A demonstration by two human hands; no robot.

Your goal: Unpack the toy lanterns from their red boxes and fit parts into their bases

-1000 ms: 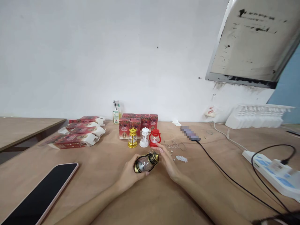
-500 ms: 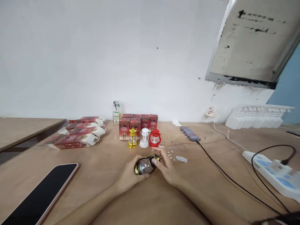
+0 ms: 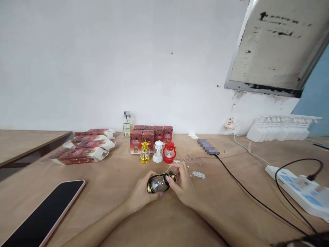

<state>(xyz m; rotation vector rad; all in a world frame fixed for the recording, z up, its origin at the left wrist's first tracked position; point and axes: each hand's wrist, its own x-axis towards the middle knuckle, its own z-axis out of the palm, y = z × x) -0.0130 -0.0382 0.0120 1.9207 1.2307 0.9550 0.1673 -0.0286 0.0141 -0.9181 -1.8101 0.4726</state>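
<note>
A small black-and-gold toy lantern (image 3: 158, 184) with a clear globe lies tilted on its side between my hands. Fingers of my left hand (image 3: 140, 190) wrap round its base end. At its top end is my right hand (image 3: 184, 187), thumb pressed on the lantern and index finger by a thin wire handle (image 3: 168, 168) that sticks up. Whether the wire's ends sit in the lantern is too small to tell. Just beyond stand a gold lantern (image 3: 145, 152), a white lantern (image 3: 157, 152) and a red lantern (image 3: 169, 153), all upright.
Loose wire handles (image 3: 191, 159) and small white pieces (image 3: 198, 175) lie right of my hands. Red boxes (image 3: 136, 141) stand behind the lanterns; opened red boxes (image 3: 82, 154) lie left. A phone (image 3: 46, 216) is front left, a power strip (image 3: 295, 188) with cables right.
My right hand has shifted slightly along the lantern's top, and its index finger has come closer to the wire handle. The wire leans more to the right. My left hand keeps its hold.
</note>
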